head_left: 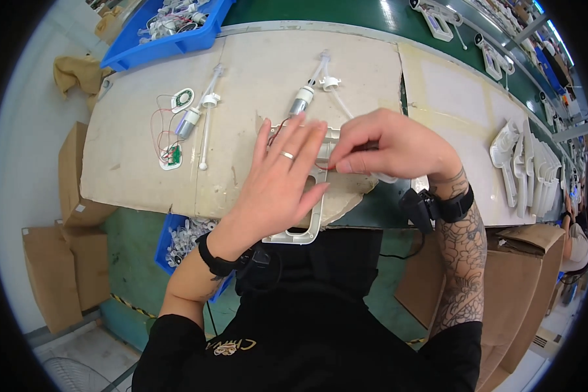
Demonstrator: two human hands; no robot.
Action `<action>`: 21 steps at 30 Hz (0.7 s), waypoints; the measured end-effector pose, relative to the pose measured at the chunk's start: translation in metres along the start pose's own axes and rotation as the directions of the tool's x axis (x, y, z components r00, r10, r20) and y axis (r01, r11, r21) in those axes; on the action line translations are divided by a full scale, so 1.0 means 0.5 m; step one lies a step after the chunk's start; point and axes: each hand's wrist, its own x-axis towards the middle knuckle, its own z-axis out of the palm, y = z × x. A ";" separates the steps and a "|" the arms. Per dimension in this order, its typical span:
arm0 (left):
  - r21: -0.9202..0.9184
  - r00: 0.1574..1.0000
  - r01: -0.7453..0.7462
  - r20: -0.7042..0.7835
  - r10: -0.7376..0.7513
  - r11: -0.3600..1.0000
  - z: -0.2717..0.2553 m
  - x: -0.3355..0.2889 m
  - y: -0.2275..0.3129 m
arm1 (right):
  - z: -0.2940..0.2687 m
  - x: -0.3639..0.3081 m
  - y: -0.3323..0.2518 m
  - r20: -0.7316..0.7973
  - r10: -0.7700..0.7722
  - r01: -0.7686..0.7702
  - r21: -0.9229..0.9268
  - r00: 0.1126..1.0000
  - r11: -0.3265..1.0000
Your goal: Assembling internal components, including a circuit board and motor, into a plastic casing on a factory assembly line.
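While left hand (277, 173) lies spread over white plastic housing (318, 214) at near edge of tabletop (255, 78), right hand (392, 144) pinching red wire (324, 168) above it, grey-and-white pump (302, 101) just past left hand, blue bin (157, 55) at far left corner.

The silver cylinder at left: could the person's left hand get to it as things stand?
Likely yes. The left hand is spread over the white frame; between it and the silver cylinder only a thin white tube seems to lie, low enough to pass over.
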 end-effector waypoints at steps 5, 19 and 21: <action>0.073 0.990 -0.059 0.132 0.049 0.996 0.031 -0.037 -0.037 | 0.007 -0.038 0.020 -0.061 0.079 -0.084 -0.092 0.995 0.992; 0.111 0.997 -0.034 0.077 0.026 0.993 0.039 -0.045 -0.030 | 0.057 -0.040 0.081 -0.223 -0.130 -0.085 -0.750 0.966 0.656; 0.116 0.996 -0.037 0.086 0.027 0.993 0.038 -0.044 -0.030 | 0.057 -0.035 0.079 -0.233 -0.134 -0.088 -0.745 0.963 0.661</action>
